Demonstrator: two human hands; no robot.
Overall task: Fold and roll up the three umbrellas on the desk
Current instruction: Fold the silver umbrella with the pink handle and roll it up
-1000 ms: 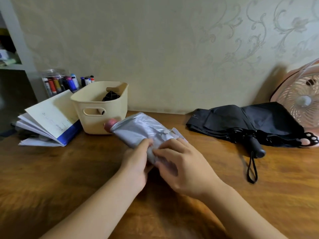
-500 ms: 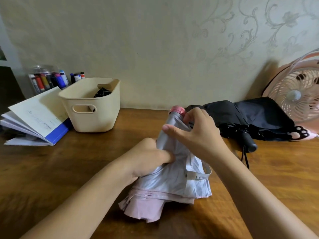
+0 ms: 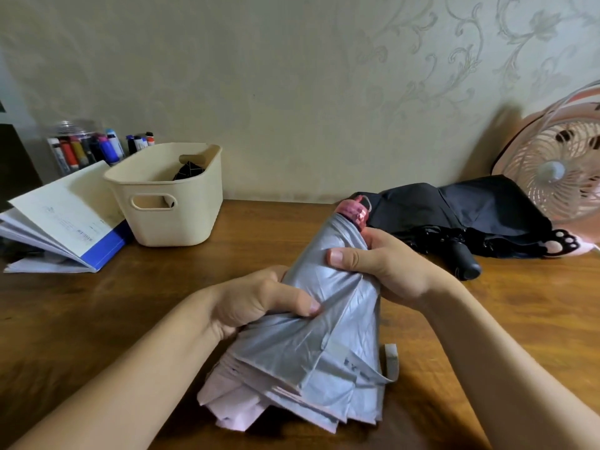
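Desk (image 3: 97,319) centre: grey umbrella (image 3: 324,345), pink tip toward 1 o'clock | left hand (image 3: 253,303) pinches mid-canopy folds, right hand (image 3: 389,267) wrapped round near tip | black umbrella (image 3: 454,216) unrolled, 2 o'clock | risk: slack grip likely lets loose hem pleats splay, roll goes uneven.

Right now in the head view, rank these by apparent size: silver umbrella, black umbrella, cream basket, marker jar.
1. silver umbrella: largest, though it is nearest the camera, which inflates it.
2. black umbrella: spreads wider than the basket.
3. cream basket: close to the black umbrella, so that order is unsure.
4. marker jar: smallest.
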